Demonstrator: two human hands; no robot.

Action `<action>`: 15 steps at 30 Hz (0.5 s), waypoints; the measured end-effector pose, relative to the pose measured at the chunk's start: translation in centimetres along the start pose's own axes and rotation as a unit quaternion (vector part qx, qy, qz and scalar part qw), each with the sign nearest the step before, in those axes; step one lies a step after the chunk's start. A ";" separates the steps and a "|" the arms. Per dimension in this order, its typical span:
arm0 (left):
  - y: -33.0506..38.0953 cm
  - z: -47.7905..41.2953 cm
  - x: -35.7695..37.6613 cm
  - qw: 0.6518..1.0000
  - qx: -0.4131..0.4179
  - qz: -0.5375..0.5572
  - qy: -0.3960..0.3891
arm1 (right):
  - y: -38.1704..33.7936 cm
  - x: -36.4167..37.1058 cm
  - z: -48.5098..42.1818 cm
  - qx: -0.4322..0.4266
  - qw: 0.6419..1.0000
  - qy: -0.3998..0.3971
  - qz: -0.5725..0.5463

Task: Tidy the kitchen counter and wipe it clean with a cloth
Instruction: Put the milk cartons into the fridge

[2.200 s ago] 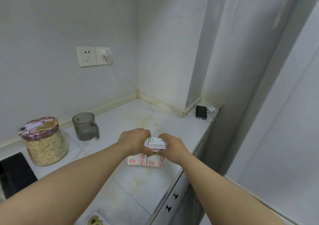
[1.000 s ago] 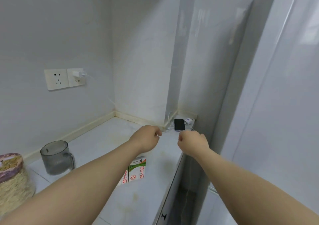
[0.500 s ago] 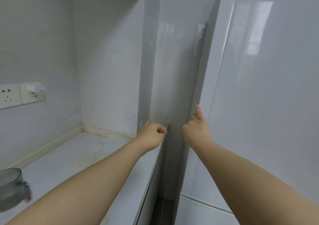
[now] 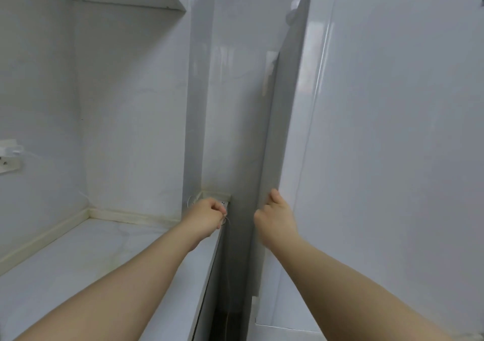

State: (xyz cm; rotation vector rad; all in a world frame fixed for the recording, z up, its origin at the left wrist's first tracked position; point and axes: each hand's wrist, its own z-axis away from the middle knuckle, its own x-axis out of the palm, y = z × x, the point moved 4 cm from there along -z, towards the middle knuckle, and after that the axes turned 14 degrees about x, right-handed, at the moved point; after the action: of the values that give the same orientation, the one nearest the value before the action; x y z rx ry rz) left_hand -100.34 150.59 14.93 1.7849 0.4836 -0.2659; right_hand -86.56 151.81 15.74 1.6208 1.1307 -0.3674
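Right hand (image 4: 277,217) now on tall glossy white fridge door (image 4: 392,131), gripping its edge; cartons gone from view. Left hand (image 4: 207,213) pinches thin white cable (image 4: 226,220) at far corner of pale stone bench (image 4: 91,257). No cloth visible; wiping likely not begun.

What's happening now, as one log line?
left hand: pinches thin white cable at white counter corner | right hand: grips tall glossy white door edge

left hand (image 4: 207,216): fingers curled; right hand (image 4: 277,219): fingers curled, thumb up
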 end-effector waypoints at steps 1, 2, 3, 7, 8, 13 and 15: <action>0.4 0.4 0.2 1.000 0.007 0.002 -0.004 | 0.2 -0.4 1.0 0.006 1.000 0.007 -0.005; 0.7 0.8 0.3 1.000 0.015 0.004 -0.007 | 0.4 -0.9 1.9 0.011 1.000 0.014 -0.011; 1.1 1.1 0.4 1.000 0.024 0.006 -0.011 | 0.4 -1.2 2.7 0.009 1.000 0.020 -0.011; 2.9 3.7 1.6 0.998 0.047 0.008 -0.042 | 1.0 -2.8 7.2 0.018 0.998 0.038 -0.055; 3.2 4.1 1.8 0.998 0.053 0.006 -0.046 | 1.1 -3.6 7.9 0.024 0.996 0.056 -0.071; 5.6 8.2 2.7 0.996 0.069 0.011 -0.049 | 2.3 -4.9 12.8 0.046 0.991 0.056 -0.113; 6.6 10.3 2.9 0.996 0.070 0.011 -0.049 | 2.9 -5.7 15.1 0.047 0.989 0.058 -0.126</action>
State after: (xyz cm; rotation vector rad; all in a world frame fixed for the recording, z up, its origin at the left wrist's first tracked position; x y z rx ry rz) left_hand -94.01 139.87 16.62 1.9032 0.3842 -0.3780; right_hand -82.60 135.91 15.85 1.5995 1.4320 -0.5012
